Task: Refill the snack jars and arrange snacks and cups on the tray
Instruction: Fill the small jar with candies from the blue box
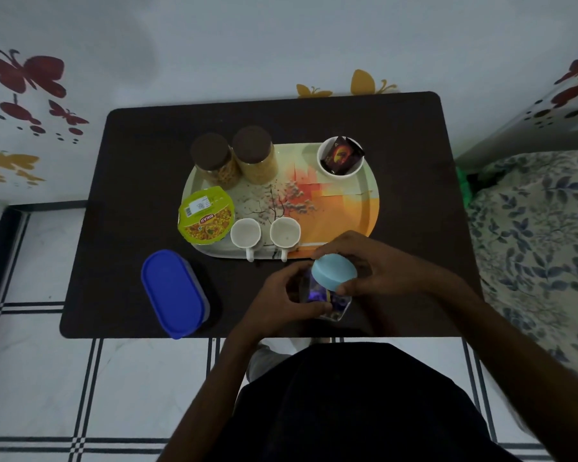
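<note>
A small clear jar (336, 303) with a light blue lid (333, 271) is tilted just in front of the tray (344, 208). My left hand (281, 301) grips the jar's body from the left. My right hand (377, 265) curls round the blue lid. On the tray stand two brown-lidded snack jars (214, 161) (256, 155), a noodle cup (206, 215), two white cups (246, 233) (284, 232) and a white bowl (340, 160) holding a dark packet.
A blue-lidded oval container (172, 291) lies on the dark table (131, 181) at the front left. A bed with a leaf-print cover (541, 235) borders the table's right side. Tiled floor lies to the left and front.
</note>
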Action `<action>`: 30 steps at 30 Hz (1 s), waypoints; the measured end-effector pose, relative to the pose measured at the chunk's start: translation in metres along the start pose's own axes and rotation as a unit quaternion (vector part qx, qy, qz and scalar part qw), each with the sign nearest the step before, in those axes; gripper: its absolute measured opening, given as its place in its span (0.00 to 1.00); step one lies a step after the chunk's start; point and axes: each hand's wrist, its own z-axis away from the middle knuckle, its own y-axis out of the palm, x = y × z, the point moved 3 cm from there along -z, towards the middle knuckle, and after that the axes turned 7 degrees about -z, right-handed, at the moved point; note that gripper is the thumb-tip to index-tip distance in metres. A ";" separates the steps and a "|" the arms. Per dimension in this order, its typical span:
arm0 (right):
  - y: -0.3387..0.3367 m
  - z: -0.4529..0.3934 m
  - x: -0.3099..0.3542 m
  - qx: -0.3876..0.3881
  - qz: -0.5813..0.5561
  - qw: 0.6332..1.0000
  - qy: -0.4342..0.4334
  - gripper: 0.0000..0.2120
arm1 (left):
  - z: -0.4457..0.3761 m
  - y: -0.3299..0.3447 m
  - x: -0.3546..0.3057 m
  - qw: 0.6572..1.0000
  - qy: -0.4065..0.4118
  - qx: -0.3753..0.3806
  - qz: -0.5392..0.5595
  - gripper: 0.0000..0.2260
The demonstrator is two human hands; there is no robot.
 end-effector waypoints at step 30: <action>-0.013 -0.008 0.007 -0.001 0.136 0.989 0.057 0.32 | -0.007 -0.001 -0.019 0.998 0.027 -0.030 -0.050 0.26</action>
